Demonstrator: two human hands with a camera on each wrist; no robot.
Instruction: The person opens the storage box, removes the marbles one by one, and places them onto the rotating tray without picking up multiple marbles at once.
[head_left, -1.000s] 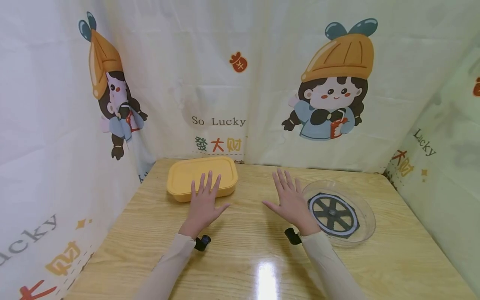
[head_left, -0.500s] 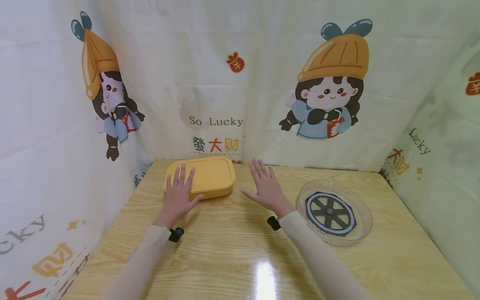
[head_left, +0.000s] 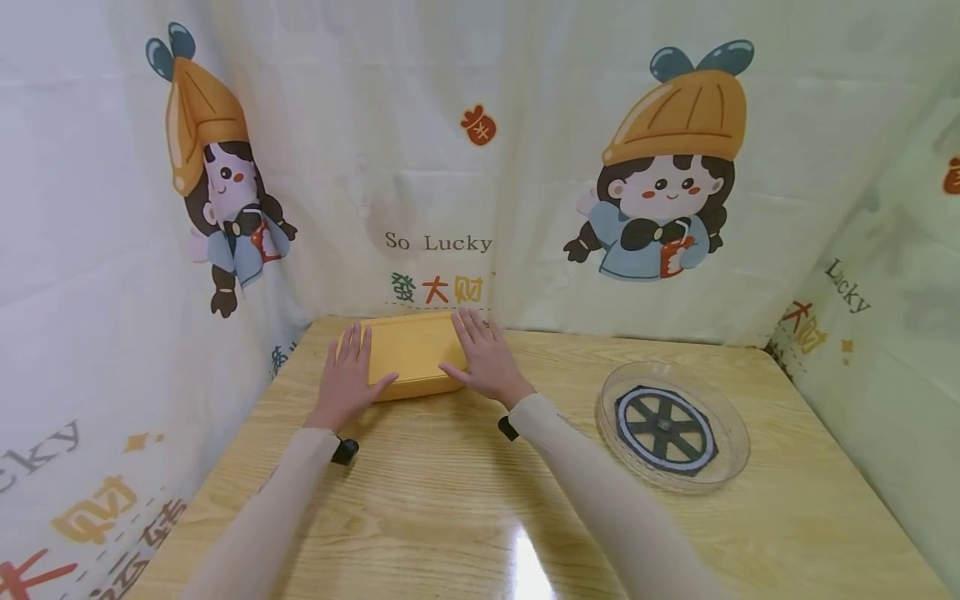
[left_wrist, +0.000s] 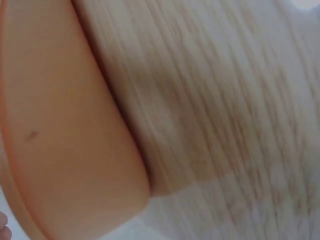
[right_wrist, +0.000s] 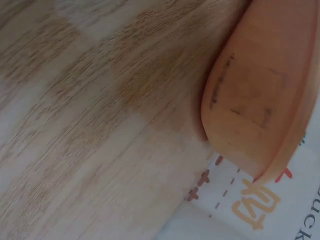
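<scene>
A yellow lidded box [head_left: 408, 350] stands at the back left of the wooden table. My left hand [head_left: 345, 385] lies at its left end, fingers extended over the lid's edge and thumb towards the near side. At the opposite end is my right hand [head_left: 489, 362], also with straight fingers, its thumb by the near right corner. Whether either palm presses on the box I cannot tell. The left wrist view shows the box's smooth side wall [left_wrist: 70, 125] with one small mark. Dark smudges mark the box wall [right_wrist: 255, 95] in the right wrist view.
On the right side of the table [head_left: 420, 517] sits a round clear dish [head_left: 733, 417], with a dark spoked wheel-like piece [head_left: 664, 425] seen in it. A printed curtain [head_left: 525, 183] hangs behind and along both sides.
Both hands have moved to the box from the middle of the table: the left went leftward, the right leftward and further in. The box and the dish appear unmoved on the table.
</scene>
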